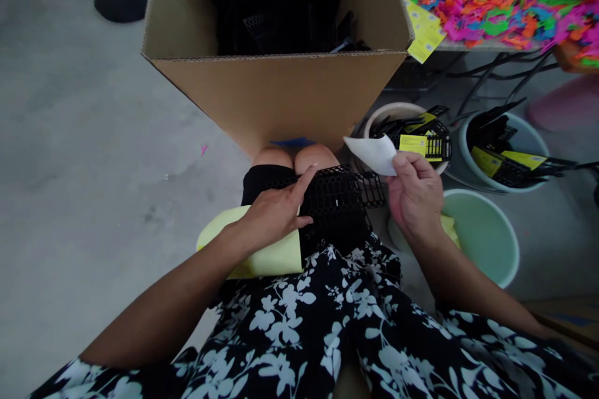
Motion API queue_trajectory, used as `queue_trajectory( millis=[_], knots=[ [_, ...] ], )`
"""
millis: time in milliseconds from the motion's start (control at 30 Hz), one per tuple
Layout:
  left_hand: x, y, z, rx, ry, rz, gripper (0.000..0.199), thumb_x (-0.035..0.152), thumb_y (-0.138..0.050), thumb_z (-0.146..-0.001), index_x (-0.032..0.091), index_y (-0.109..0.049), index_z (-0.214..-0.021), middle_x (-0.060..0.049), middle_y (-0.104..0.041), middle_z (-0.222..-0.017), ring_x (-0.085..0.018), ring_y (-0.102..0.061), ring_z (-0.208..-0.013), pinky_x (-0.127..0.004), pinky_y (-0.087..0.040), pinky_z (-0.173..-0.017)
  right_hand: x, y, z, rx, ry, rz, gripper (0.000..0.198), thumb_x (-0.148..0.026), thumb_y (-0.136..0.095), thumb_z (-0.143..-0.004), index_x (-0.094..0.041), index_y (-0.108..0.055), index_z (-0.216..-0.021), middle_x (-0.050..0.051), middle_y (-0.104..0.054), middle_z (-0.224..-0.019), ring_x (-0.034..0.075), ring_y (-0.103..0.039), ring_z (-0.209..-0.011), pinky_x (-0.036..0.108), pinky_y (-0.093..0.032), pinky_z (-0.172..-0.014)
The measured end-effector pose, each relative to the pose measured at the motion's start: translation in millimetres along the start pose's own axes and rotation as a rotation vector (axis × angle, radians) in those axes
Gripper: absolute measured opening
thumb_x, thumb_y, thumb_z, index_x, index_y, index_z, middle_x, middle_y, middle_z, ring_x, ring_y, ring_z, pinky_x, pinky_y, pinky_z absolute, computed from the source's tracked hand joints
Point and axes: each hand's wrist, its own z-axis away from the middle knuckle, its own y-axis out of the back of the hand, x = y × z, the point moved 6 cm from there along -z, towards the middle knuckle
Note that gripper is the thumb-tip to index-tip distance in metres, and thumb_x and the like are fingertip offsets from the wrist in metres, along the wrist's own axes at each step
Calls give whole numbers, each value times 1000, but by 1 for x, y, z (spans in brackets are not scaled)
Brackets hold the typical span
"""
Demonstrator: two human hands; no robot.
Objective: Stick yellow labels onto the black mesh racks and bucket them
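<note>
On my lap lies a black plastic grid piece (pixel 325 193), a lattice of small openings with a narrower part reaching to the right. My left hand (pixel 276 209) is over its left side, index finger and thumb stretched out and apart. Beneath that hand and wrist is a pale yellow sheet (pixel 269 255), bent at its left end. Off to the right, my right hand (pixel 416 193) pinches a small curled whitish slip (pixel 374 153) between thumb and fingers, above the right end of the grid. Whether the slip is printed on its other face cannot be seen.
Ahead stands a tall open cardboard box (pixel 276 87) with black plastic pieces inside. A cream bucket (pixel 369 121) and a blue bucket (pixel 496 186) hold black pieces with yellow labels. Nearer is a green bucket (pixel 491 243). Colourful plastic pieces (pixel 505 0) cover a table.
</note>
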Motion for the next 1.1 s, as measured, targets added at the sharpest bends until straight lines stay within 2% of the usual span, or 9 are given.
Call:
queue_trajectory(
  millis=[133,200,267,367,667,833,967,1033,1100],
  knots=[
    [-1,11,1,6,43,222,97,51,-76,-89,24,-21,-165,-6,-72,-108,-22,-68,-85,-34,-48,-78,-36,-2,20,-169,477,394,7,-29,-71,-95,-30,-72,-102,7,-70,-110,30,-65,-110,55,-50,-105],
    [-3,18,2,37,64,379,68,59,-63,-96,21,-45,-150,-5,-72,-103,-21,-68,-85,-33,-49,-79,-42,-12,35,-339,662,495,23,-21,-76,-90,-35,-74,-109,5,-72,-111,30,-65,-111,56,-49,-108],
    [-4,24,1,73,70,484,46,59,-44,-105,20,-64,-120,-5,-73,-99,-20,-67,-88,-33,-48,-82,-40,-20,46,-426,771,516,35,-16,-79,-87,-38,-73,-115,3,-74,-112,29,-66,-111,56,-49,-109],
    [-7,24,-3,86,127,581,48,57,-42,-106,20,-69,-90,-4,-74,-89,-19,-66,-87,-33,-47,-84,-33,-30,55,-482,840,545,41,-14,-78,-88,-39,-71,-121,2,-75,-115,27,-66,-114,57,-49,-112],
    [-19,10,-10,19,293,763,29,48,-66,-92,21,-74,-84,-1,-76,-77,-17,-62,-74,-31,-45,-76,-23,-39,66,-591,856,548,38,-16,-77,-90,-38,-70,-120,2,-75,-115,26,-66,-116,56,-52,-111],
    [-14,8,-8,-26,255,752,29,46,-63,-94,22,-73,-84,0,-75,-78,-17,-61,-74,-30,-44,-75,-30,-34,61,-685,698,405,54,-41,-81,-87,-31,-61,-137,12,-64,-140,36,-60,-133,63,-49,-113],
    [-12,9,-7,-31,256,758,30,44,-62,-95,22,-71,-77,0,-75,-78,-16,-60,-75,-30,-43,-76,-37,-19,47,-456,490,451,63,-43,-77,-90,-26,-54,-146,18,-61,-142,37,-60,-131,59,-51,-110],
    [-12,9,-7,-27,258,781,31,44,-62,-95,22,-70,-75,0,-75,-79,-17,-62,-78,-31,-44,-80,-32,-13,41,-331,339,528,59,-39,-75,-92,-25,-54,-145,15,-68,-128,31,-68,-113,52,-57,-99],
    [-13,9,-8,-29,252,789,31,45,-62,-95,22,-70,-75,0,-75,-79,-18,-63,-80,-31,-45,-82,-24,-15,39,-350,242,568,56,-41,-75,-92,-24,-56,-142,11,-73,-115,26,-69,-94,45,-59,-89]
  ],
)
